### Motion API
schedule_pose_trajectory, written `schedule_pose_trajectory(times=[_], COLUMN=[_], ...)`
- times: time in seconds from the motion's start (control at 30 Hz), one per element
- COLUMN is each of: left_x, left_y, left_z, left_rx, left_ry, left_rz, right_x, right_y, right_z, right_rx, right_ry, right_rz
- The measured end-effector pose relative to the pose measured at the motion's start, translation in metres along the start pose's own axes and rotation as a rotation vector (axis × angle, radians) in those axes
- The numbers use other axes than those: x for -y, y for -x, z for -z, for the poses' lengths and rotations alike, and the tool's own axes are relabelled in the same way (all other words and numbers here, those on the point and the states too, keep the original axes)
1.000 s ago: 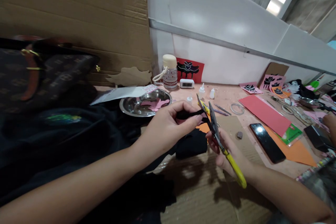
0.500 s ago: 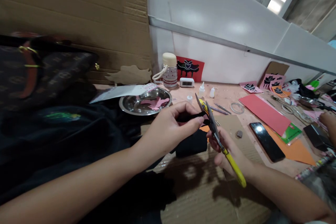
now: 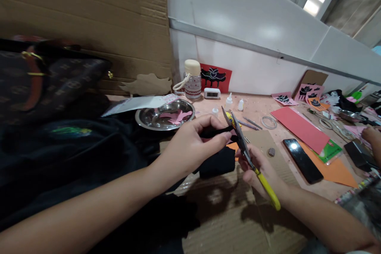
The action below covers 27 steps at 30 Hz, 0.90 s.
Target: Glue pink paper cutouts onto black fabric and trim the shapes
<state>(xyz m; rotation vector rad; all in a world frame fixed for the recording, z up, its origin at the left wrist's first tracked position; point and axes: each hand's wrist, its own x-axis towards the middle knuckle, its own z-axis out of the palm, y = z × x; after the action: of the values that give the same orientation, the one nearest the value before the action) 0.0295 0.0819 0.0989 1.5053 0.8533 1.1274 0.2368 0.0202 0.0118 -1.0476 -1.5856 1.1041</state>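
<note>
My left hand (image 3: 198, 143) pinches a small piece of black fabric (image 3: 218, 131) between thumb and fingers. My right hand (image 3: 258, 170) is closed around yellow-handled scissors (image 3: 268, 188). The scissors' blades point up and away, slightly parted, and meet the edge of the black piece at the left fingertips. Beneath the hands lies a larger black cloth (image 3: 218, 163), beside a bit of orange paper (image 3: 233, 150). The fingers inside the scissor handles are partly hidden.
Corrugated cardboard (image 3: 226, 222) covers the near tabletop. A steel bowl (image 3: 139, 121) with pink cutouts stands left, glue bottles (image 3: 229, 103) behind. On the right lie a phone (image 3: 302, 160), red paper (image 3: 300, 129) and a small stone (image 3: 271, 152). Another person's hand (image 3: 372, 135) shows far right.
The scissors' blades have closed slightly on the black piece, and the yellow handle has shifted a little. My left hand stays nearly still.
</note>
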Motion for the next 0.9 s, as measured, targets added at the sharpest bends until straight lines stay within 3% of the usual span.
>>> schedule_pose_trajectory(times=[0.27,0.63,0.9], left_x=[0.001,-0.002,-0.002], left_y=[-0.003,-0.001,0.0], left_z=[0.002,0.002,0.001], left_rx=[0.014,0.0,0.003], left_ry=[-0.003,-0.087,-0.121], left_rz=[-0.01,-0.052,-0.067], right_x=[-0.002,0.006,0.011], right_y=[0.0,-0.001,-0.002], right_z=[0.001,0.003,0.002], right_rx=[-0.002,0.096,0.07], right_ry=[-0.011,0.07,0.095], right_rz=[-0.018,0.017,0.026])
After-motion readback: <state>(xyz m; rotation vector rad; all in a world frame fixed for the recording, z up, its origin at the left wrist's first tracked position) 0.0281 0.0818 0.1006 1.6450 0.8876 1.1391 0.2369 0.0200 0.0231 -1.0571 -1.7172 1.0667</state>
